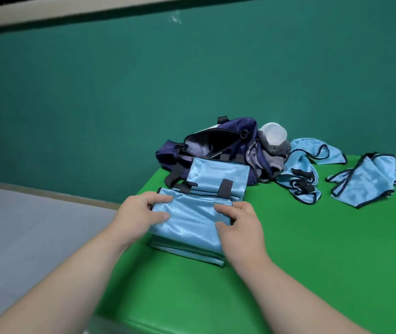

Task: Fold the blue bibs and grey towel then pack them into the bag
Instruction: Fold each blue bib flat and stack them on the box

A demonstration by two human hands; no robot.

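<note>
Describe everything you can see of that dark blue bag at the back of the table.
The navy duffel bag looks like soft, slightly shiny nylon. It lies slumped at the far edge of the green table, by the teal wall, its top unzipped and gaping on a dark inside. Black straps hang at its front. A blue bib overlaps its front side, and a bunched grey towel sits against its right end.

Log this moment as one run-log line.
step: folding bibs | left grip: holds folded bib | right grip: holds folded bib | bag: open | loose bibs: beside bag
</note>
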